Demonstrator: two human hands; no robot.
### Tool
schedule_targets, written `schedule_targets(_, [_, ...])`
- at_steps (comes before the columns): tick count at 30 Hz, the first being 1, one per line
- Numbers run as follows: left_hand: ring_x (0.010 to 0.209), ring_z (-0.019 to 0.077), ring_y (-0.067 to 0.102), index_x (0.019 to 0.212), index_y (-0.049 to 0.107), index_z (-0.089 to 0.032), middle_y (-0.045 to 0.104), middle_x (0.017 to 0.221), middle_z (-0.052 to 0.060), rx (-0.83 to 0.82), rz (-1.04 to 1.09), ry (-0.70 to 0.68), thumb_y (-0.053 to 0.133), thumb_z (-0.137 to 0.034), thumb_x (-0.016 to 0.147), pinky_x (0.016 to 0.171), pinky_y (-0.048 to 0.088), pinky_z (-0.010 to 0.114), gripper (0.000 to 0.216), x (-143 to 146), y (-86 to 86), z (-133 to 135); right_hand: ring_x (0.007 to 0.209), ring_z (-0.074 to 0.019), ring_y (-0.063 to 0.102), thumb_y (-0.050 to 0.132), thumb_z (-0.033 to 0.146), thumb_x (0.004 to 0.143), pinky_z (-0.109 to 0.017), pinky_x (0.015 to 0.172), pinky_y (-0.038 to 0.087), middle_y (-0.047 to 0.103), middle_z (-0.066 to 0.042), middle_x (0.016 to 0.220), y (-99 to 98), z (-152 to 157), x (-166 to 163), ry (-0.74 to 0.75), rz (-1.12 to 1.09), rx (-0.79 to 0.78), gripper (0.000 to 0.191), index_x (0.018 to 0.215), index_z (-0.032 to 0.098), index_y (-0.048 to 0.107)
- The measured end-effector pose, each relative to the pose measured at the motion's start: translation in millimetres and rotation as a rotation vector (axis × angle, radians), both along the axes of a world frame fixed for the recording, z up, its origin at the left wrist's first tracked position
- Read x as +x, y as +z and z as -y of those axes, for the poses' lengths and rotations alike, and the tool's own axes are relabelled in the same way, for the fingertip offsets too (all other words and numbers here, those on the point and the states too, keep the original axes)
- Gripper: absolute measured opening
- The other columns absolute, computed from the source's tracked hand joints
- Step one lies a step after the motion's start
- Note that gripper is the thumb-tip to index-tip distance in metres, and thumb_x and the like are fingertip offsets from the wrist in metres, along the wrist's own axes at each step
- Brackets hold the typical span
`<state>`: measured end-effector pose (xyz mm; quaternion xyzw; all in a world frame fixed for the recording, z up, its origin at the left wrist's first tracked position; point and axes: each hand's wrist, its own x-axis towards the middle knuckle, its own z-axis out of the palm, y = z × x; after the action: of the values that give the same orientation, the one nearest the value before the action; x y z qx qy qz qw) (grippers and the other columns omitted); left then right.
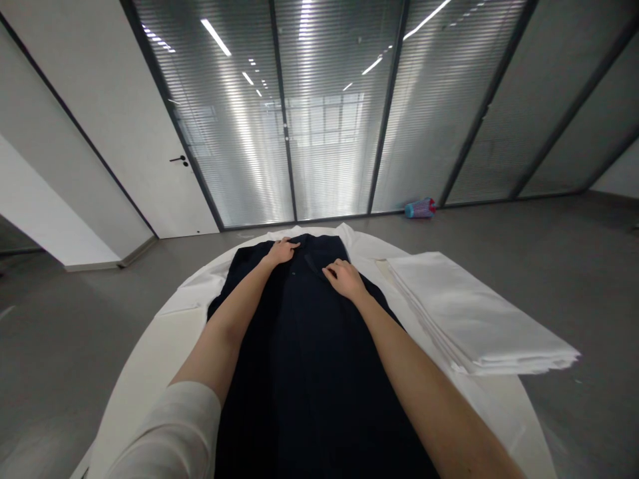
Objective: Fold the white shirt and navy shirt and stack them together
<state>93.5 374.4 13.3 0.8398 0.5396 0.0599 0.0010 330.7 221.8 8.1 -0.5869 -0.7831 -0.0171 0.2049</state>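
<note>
A dark navy shirt (pixel 304 346) lies spread lengthwise on a white round table (pixel 150 359), collar end away from me. My left hand (pixel 282 251) rests near the collar at the far end, fingers curled and pressed on the cloth. Slightly nearer, my right hand (pixel 343 276) lies on the shirt's front placket, fingers bent and pinching the fabric by a small button. Both forearms reach out over the garment.
A stack of folded white cloths (pixel 474 319) sits on the table's right side, overhanging the edge. White fabric (pixel 200 286) shows beneath the shirt at left. A blue and pink bottle (pixel 420 208) lies on the grey floor by the glass wall. A door (pixel 150 166) stands at left.
</note>
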Motion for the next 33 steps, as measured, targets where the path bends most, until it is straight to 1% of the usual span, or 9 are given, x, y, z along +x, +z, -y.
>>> schedule_targets(6, [0.149, 0.0362, 0.028, 0.153, 0.040, -0.038, 0.032, 0.163, 0.004, -0.133, -0.044, 0.066, 0.042, -0.050, 0.095, 0.117, 0.025, 0.059, 0.059, 2.6, 3.4, 0.1, 0.093, -0.0217, 0.061, 0.045, 0.038, 0.103, -0.031, 0.083, 0.042, 0.066, -0.008, 0.101, -1.8, -0.5, 0.2, 0.000, -0.019, 0.011, 0.034, 0.102, 0.020, 0.074])
schedule_targets(10, [0.154, 0.0348, 0.008, 0.160, 0.025, -0.026, 0.015, 0.168, 0.007, -0.022, 0.015, 0.081, 0.025, -0.055, 0.101, 0.122, 0.010, 0.059, 0.066, 15.4, -4.1, 14.2, 0.095, -0.0222, 0.060, 0.046, 0.038, 0.103, -0.031, 0.084, 0.043, 0.066, -0.009, 0.102, -1.4, 0.0, 0.5, -0.006, -0.015, 0.000, 0.033, 0.103, 0.020, 0.074])
schedule_targets(14, [0.154, 0.0288, 0.015, 0.155, 0.036, -0.027, 0.027, 0.165, 0.003, -0.033, 0.060, -0.027, 0.025, -0.053, 0.103, 0.122, 0.012, 0.058, 0.060, 23.4, -9.4, 18.6, 0.094, -0.0219, 0.060, 0.048, 0.036, 0.102, -0.031, 0.083, 0.043, 0.066, -0.008, 0.102, -0.2, 0.5, 0.0, -0.008, -0.005, -0.004, 0.031, 0.104, 0.020, 0.074])
schedule_targets(18, [0.152, 0.0290, 0.023, 0.148, 0.048, -0.028, 0.034, 0.162, 0.003, -0.036, 0.089, -0.022, 0.028, -0.052, 0.103, 0.122, 0.014, 0.059, 0.055, 25.5, -5.3, 19.5, 0.094, -0.0211, 0.059, 0.050, 0.033, 0.100, -0.030, 0.083, 0.043, 0.066, -0.008, 0.103, 0.4, 1.0, -0.4, -0.006, -0.006, -0.009, 0.026, 0.104, 0.021, 0.074])
schedule_targets(21, [0.154, 0.0253, 0.014, 0.153, 0.041, -0.024, 0.025, 0.165, 0.003, 0.034, 0.146, 0.019, 0.016, -0.047, 0.105, 0.124, 0.010, 0.052, 0.058, 28.8, -4.3, 26.3, 0.094, -0.0207, 0.059, 0.053, 0.031, 0.098, -0.030, 0.084, 0.043, 0.066, -0.008, 0.102, 0.4, 1.4, -0.1, -0.002, -0.011, -0.017, 0.024, 0.103, 0.022, 0.074])
schedule_targets(24, [0.153, 0.0230, 0.021, 0.153, 0.040, -0.026, 0.033, 0.162, 0.003, 0.014, 0.163, 0.004, 0.010, -0.048, 0.105, 0.124, 0.014, 0.051, 0.061, 31.5, -6.7, 33.0, 0.094, -0.0203, 0.059, 0.055, 0.030, 0.097, -0.030, 0.085, 0.043, 0.065, -0.007, 0.102, 0.5, 1.7, 0.2, 0.004, -0.013, -0.016, 0.022, 0.103, 0.021, 0.074])
schedule_targets(26, [0.151, 0.0258, 0.026, 0.150, 0.045, -0.027, 0.039, 0.159, 0.003, -0.034, 0.153, -0.023, 0.016, -0.056, 0.104, 0.122, 0.016, 0.054, 0.062, 31.4, -7.6, 34.5, 0.094, -0.0206, 0.059, 0.055, 0.030, 0.097, -0.030, 0.085, 0.043, 0.066, -0.007, 0.102, 0.8, 1.7, 0.3, 0.007, -0.016, -0.012, 0.022, 0.104, 0.021, 0.074])
schedule_targets(29, [0.151, 0.0314, 0.024, 0.150, 0.044, -0.025, 0.037, 0.160, 0.006, -0.078, 0.134, -0.048, 0.033, -0.068, 0.096, 0.121, 0.014, 0.059, 0.069, 30.4, -6.2, 33.1, 0.095, -0.0217, 0.059, 0.054, 0.031, 0.097, -0.031, 0.085, 0.043, 0.066, -0.007, 0.102, 1.3, 1.6, 0.4, 0.011, -0.014, -0.011, 0.023, 0.104, 0.021, 0.074])
schedule_targets(33, [0.150, 0.0347, 0.026, 0.150, 0.044, -0.023, 0.036, 0.161, 0.009, -0.068, 0.120, -0.023, 0.044, -0.067, 0.094, 0.120, 0.016, 0.063, 0.071, 34.4, -1.0, 36.0, 0.097, -0.0223, 0.059, 0.054, 0.031, 0.097, -0.033, 0.089, 0.043, 0.065, -0.008, 0.104, 0.4, 1.7, 0.7, 0.020, -0.013, -0.008, 0.025, 0.107, 0.021, 0.074])
